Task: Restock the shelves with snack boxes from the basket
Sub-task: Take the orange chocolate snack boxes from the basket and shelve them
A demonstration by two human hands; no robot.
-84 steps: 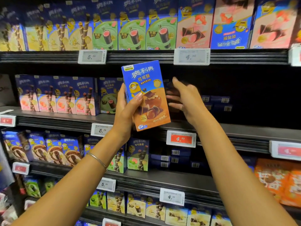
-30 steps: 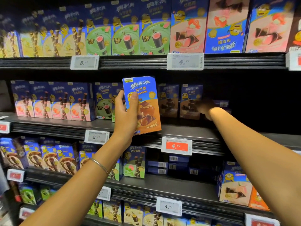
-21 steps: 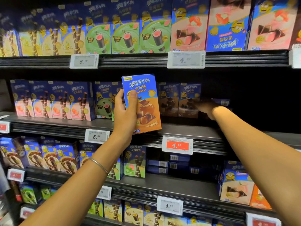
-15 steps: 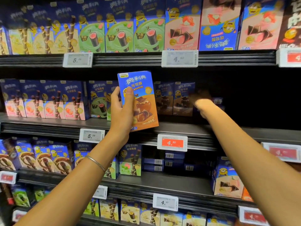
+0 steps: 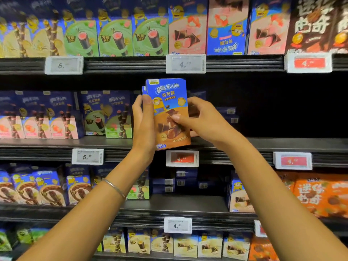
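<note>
Right hand (image 5: 205,121) is pulled back out of the shelf depth, where it is seen half a second earlier, and is brought onto the held box. Left hand (image 5: 144,129) is wrapped round the left edge of the blue-and-brown snack box (image 5: 169,102), thumb on the front. A second box (image 5: 144,90) is glimpsed behind it at 10 o'clock, so a pair is probably held. The snack box is kept upright in the air in front of the middle shelf (image 5: 282,145), with the red price tag (image 5: 182,158) at 6 o'clock. Right hand is pinched on the box's right side, thumb on the face. Step judged: front box is being peeled off for placement. Next: it is to be carried to the dark gap at 3 o'clock and stood face out.
</note>
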